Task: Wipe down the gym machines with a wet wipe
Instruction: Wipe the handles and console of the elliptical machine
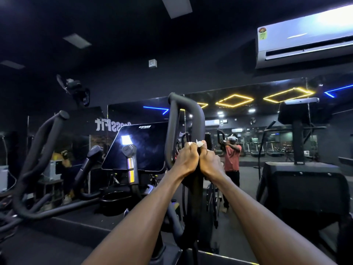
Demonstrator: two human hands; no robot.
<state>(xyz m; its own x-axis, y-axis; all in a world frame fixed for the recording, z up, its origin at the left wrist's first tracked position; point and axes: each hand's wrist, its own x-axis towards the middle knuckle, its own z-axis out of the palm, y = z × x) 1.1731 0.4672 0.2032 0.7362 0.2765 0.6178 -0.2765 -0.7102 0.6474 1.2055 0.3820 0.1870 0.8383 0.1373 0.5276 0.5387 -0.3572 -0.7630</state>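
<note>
1. A crumpled white wet wipe (pixel 199 143) is pinched at the fingertips between the left hand (pixel 188 158) and right hand (pixel 210 161), both curled tight.
2. The wipe is held against a matte black, looped handlebar (pixel 198 115), smooth-looking.

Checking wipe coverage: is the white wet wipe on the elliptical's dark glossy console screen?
No, the white wet wipe is gripped by the left hand and right hand against the black looped handlebar, right of the dark console screen.

Single head view, looking forward and slightly up, close behind handle (pixel 193 119), facing wall mirror (pixel 267 131).
</note>
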